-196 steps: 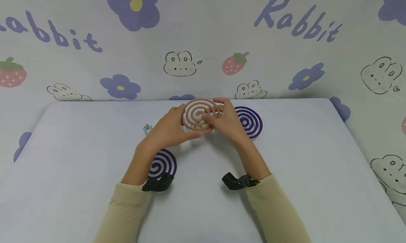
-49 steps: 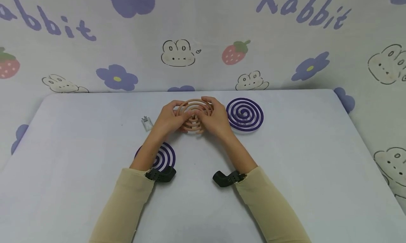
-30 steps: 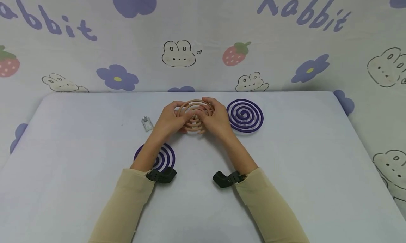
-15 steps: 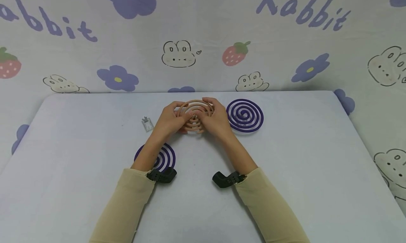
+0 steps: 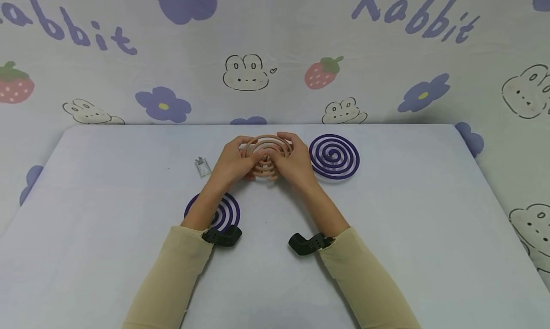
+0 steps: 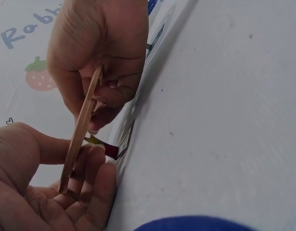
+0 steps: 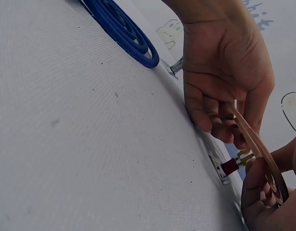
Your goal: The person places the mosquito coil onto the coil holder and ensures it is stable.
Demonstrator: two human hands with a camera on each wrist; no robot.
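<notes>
A brown mosquito coil (image 5: 268, 143) is held low over the back middle of the table. My left hand (image 5: 232, 159) grips its left side and my right hand (image 5: 296, 159) its right side. The thumbs meet near the coil's centre; other fingers curl underneath. In the left wrist view the coil (image 6: 80, 130) appears edge-on, between thumb and fingers of both hands. Below it stands a small metal coil stand (image 7: 220, 168) with a dark red and yellowish upright strip (image 7: 230, 166). Whether the strip touches the coil is hidden by fingers.
A purple coil (image 5: 334, 152) lies to the right of my right hand, with something metallic beneath it. Another purple coil (image 5: 232, 209) is partly covered by my left forearm. A small metal stand (image 5: 203, 167) sits left of my left hand. Behind the white table (image 5: 408, 200) hangs a patterned cloth.
Since the oldest frame, the brown coil has come slightly left and my left thumb has moved up onto its middle beside the right thumb. Over the last second the hands have barely moved.
</notes>
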